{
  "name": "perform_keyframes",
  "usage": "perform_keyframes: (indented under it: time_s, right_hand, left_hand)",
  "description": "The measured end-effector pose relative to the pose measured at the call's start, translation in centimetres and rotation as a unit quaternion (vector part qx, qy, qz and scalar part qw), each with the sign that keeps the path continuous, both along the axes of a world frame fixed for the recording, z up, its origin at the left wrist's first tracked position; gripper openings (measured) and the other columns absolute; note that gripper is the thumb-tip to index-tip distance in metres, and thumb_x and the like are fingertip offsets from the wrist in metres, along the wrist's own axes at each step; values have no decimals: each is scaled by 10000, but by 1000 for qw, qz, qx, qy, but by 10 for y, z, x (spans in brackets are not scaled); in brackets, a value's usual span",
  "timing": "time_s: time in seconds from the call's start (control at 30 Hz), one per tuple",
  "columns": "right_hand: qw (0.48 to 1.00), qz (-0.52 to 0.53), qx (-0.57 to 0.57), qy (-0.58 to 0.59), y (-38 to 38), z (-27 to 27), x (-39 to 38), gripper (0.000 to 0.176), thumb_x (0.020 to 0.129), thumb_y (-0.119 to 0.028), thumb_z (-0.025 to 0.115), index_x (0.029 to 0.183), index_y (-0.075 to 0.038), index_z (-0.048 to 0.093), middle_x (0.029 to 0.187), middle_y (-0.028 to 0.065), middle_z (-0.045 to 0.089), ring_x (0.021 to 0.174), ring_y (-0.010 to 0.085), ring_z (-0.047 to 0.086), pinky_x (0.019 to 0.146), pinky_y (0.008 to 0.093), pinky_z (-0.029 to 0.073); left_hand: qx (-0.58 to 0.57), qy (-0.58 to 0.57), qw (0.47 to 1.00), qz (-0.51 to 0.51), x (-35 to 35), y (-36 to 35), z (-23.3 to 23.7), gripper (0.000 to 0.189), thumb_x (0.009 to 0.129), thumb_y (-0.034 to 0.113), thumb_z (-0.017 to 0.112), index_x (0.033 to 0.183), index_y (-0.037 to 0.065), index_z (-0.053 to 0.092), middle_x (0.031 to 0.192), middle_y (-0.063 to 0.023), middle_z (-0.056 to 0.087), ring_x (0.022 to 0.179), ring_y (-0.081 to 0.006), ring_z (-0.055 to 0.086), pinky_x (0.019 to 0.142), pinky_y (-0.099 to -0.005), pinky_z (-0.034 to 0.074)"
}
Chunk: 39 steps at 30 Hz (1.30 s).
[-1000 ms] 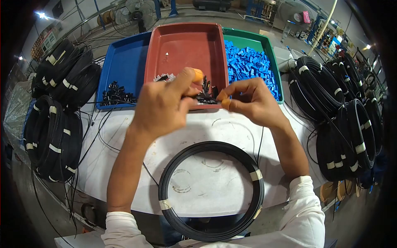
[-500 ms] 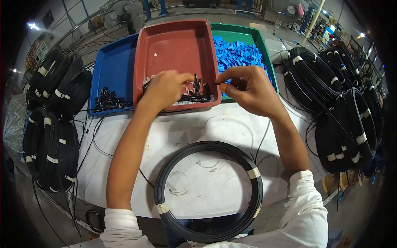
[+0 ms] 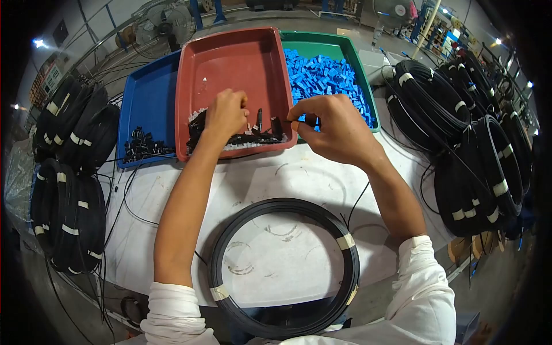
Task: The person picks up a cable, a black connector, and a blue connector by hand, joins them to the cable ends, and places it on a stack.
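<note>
My left hand (image 3: 227, 113) is over the red tray (image 3: 233, 52), its fingers curled together; anything inside them is too small to make out. Below it, small black parts (image 3: 253, 137) and whitish bits lie along the tray's near side. My right hand (image 3: 336, 123) is at the tray's right edge, thumb and forefinger pinched on a small dark end. That looks like the end of the thin black cable (image 3: 359, 200), which rises from the coil and passes behind my right wrist. The taped black cable coil (image 3: 215, 253) lies in front of me at the table's near edge.
A blue tray (image 3: 146, 86) with small black parts (image 3: 146, 145) stands left of the red one. To the right, a green tray (image 3: 359, 75) holds many blue clips (image 3: 322, 75). Taped cable coils are stacked at left (image 3: 69, 213) and right (image 3: 431, 103) of the white table (image 3: 276, 178).
My left hand has risen slightly from the black parts, and its fingers, earlier reaching right, are now curled in. My right hand keeps its pinch by the tray edge. The view has shifted a little.
</note>
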State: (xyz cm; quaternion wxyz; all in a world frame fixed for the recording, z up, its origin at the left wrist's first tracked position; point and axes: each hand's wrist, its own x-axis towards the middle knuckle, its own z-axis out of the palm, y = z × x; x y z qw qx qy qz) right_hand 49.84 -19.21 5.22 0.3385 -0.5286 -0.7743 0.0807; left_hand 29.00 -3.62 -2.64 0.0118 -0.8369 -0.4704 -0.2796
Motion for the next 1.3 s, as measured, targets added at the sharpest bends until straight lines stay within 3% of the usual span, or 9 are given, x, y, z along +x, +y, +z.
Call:
perform_keyframes:
  time_s: [0.1, 0.13, 0.37, 0.47, 0.53, 0.63, 0.93, 1.03, 1.3]
  right_hand:
    - [1000, 9, -1, -20, -1, 1, -2, 194, 756, -90, 641, 908, -58, 758, 815, 136, 726, 755, 327, 699, 690, 411, 550]
    - [1000, 11, 0, -26, -2, 1, -3, 182, 754, -89, 644, 896, -60, 753, 808, 130, 728, 756, 330, 700, 690, 416, 551]
    - [999, 21, 12, -24, -6, 1, -6, 156, 764, -88, 658, 886, -71, 753, 789, 114, 728, 752, 318, 701, 688, 412, 549]
    - [999, 34, 21, -22, -6, -2, -8, 143, 765, -85, 667, 880, -70, 751, 792, 117, 728, 749, 311, 702, 680, 404, 545]
    - [998, 50, 22, -6, -4, -4, -10, 145, 769, -82, 676, 890, -53, 750, 797, 127, 728, 737, 305, 703, 677, 397, 546]
    - [994, 85, 31, 54, -2, -6, -14, 159, 777, -68, 692, 918, -15, 746, 798, 149, 724, 707, 284, 704, 663, 373, 546]
    - [987, 103, -25, 118, -10, -4, -25, 187, 798, -14, 678, 966, 51, 730, 768, 159, 709, 641, 170, 672, 607, 299, 520]
    - [986, 113, -28, 123, -7, -8, -25, 192, 804, -15, 677, 975, 54, 729, 777, 151, 712, 635, 153, 660, 599, 294, 515]
    - [986, 114, -34, 120, -8, -6, -23, 187, 813, 0, 685, 987, 51, 732, 773, 133, 708, 621, 136, 635, 592, 287, 505]
  left_hand:
    - [-52, -30, 998, 11, -5, 4, 3, 207, 738, 37, 756, 940, 41, 713, 890, -171, 708, 873, -358, 691, 798, -449, 547]
    - [-9, -40, 999, -1, -5, 6, -1, 267, 730, 16, 743, 992, 41, 702, 832, -164, 718, 847, -353, 703, 784, -441, 545]
    - [-82, -159, 984, -5, -15, -10, 12, 366, 772, -11, 675, 1131, 52, 635, 835, -147, 714, 831, -330, 708, 784, -419, 544]
    - [-11, -180, 982, -60, -27, -20, 13, 372, 834, -33, 626, 1199, 37, 611, 941, -143, 704, 792, -259, 716, 731, -376, 565]
    - [-139, -322, 931, -103, -30, -39, 17, 356, 894, -61, 566, 1245, -1, 587, 1047, -130, 656, 789, -193, 719, 667, -322, 595]
    - [-167, -363, 897, -187, -37, -69, 26, 363, 969, -31, 505, 1331, -14, 522, 1117, -87, 516, 863, -194, 711, 702, -256, 617]
    - [-221, -438, 816, -304, -47, -110, 50, 272, 965, 34, 568, 1227, 0, 507, 1054, -95, 526, 866, -299, 734, 693, -333, 660]
    - [-232, -455, 798, -319, -47, -119, 55, 264, 929, -61, 532, 1187, -5, 518, 1041, -136, 530, 795, -268, 742, 666, -315, 667]
    - [-231, -476, 782, -330, -43, -122, 61, 394, 913, -32, 583, 1244, 52, 386, 1052, -174, 552, 708, -286, 728, 563, -330, 653]
